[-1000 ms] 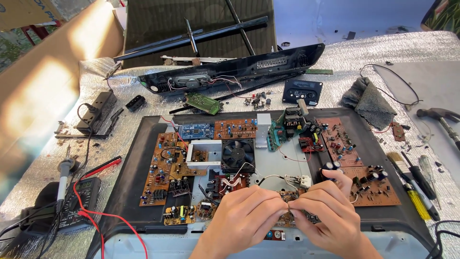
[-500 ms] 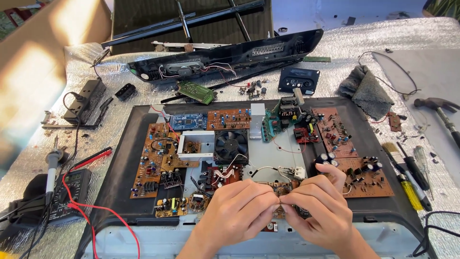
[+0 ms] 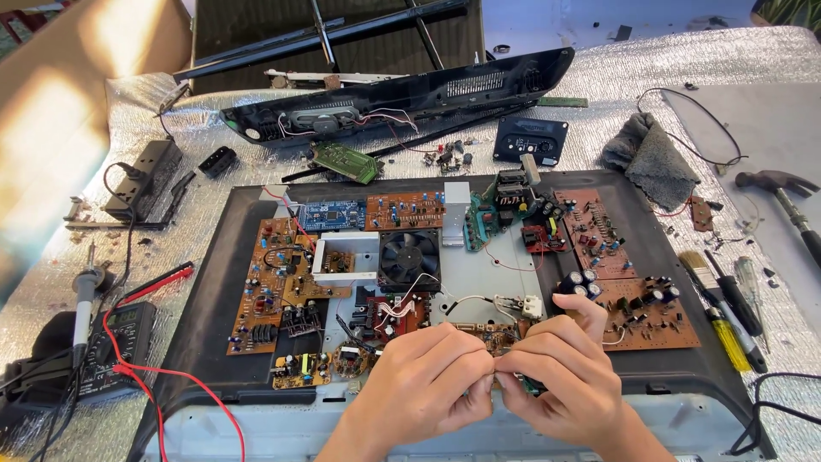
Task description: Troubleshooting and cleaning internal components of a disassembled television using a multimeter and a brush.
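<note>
Both hands barely shifted: left hand (image 3: 428,381) and right hand (image 3: 560,376) stay pinched together on a small brown circuit board (image 3: 489,336).

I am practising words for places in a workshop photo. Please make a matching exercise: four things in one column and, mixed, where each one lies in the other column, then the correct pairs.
Things:
1. hammer
2. cooling fan
3. multimeter
4. grey cloth

Places:
A. middle of the open chassis, among the circuit boards
B. far right edge of the table
C. left of the chassis, with red leads
D. upper right, beyond the chassis corner

Pairs: 1-B, 2-A, 3-C, 4-D
</note>
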